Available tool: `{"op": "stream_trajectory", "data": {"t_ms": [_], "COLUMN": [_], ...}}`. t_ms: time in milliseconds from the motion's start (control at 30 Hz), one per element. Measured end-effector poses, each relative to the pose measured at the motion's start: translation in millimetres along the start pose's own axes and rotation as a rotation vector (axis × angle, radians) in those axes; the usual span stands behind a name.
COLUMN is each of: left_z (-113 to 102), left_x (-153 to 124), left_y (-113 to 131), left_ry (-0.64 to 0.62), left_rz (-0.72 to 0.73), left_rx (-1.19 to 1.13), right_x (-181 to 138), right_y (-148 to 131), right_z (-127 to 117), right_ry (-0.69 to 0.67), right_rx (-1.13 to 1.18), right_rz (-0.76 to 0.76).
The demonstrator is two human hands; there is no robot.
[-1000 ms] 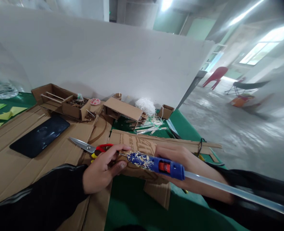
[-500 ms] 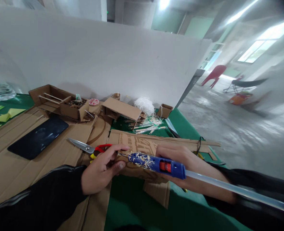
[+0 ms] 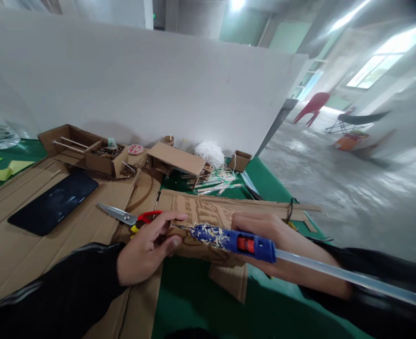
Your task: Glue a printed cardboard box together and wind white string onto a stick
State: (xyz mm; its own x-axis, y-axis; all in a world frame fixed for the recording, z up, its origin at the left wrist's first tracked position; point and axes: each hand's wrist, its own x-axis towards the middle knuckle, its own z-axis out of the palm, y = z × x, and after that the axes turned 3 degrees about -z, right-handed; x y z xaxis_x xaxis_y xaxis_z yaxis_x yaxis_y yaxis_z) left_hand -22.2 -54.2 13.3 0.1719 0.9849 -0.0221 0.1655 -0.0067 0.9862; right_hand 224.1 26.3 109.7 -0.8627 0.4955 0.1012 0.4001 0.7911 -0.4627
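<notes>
My right hand (image 3: 264,230) is wrapped round a blue hot glue gun (image 3: 215,238), its body spotted with pale shavings or dried bits. A long clear glue stick (image 3: 335,273) runs from the gun's rear over my right forearm. The nozzle points left, close to the fingertips of my left hand (image 3: 151,247). My left thumb and index finger are closed about a small brown piece (image 3: 178,231) that looks like cardboard, partly hidden by the fingers. Beneath both hands lies a printed cardboard sheet (image 3: 190,207). Scissors (image 3: 123,216) with red and yellow handles lie just behind my left hand.
A black phone-like slab (image 3: 54,202) rests on cardboard at left. Farther back stand a cardboard model with compartments (image 3: 105,162), another cardboard structure (image 3: 178,157), white string (image 3: 210,153), thin sticks (image 3: 222,181) and a small cardboard box (image 3: 240,161). A white partition (image 3: 140,84) stands behind the green table.
The glue gun has shifted slightly right, its nozzle a little farther from my left fingertips, and more of the small brown piece shows. The whole view has shifted slightly.
</notes>
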Motion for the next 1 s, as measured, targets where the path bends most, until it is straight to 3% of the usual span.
{"op": "stream_trajectory", "data": {"t_ms": [233, 1000], "left_z": [0.2, 0.4], "left_x": [-0.1, -0.8], "left_y": [-2.4, 0.4], "left_ry": [0.002, 0.023], "left_rz": [0.0, 0.019], "left_rx": [0.009, 0.095], "right_x": [-4.2, -17.4], "right_y": [1.3, 8.4], "right_z": [-1.3, -1.3], "right_ry": [-0.015, -0.081], "right_rx": [0.081, -0.029], "right_rz": [0.027, 0.097]}}
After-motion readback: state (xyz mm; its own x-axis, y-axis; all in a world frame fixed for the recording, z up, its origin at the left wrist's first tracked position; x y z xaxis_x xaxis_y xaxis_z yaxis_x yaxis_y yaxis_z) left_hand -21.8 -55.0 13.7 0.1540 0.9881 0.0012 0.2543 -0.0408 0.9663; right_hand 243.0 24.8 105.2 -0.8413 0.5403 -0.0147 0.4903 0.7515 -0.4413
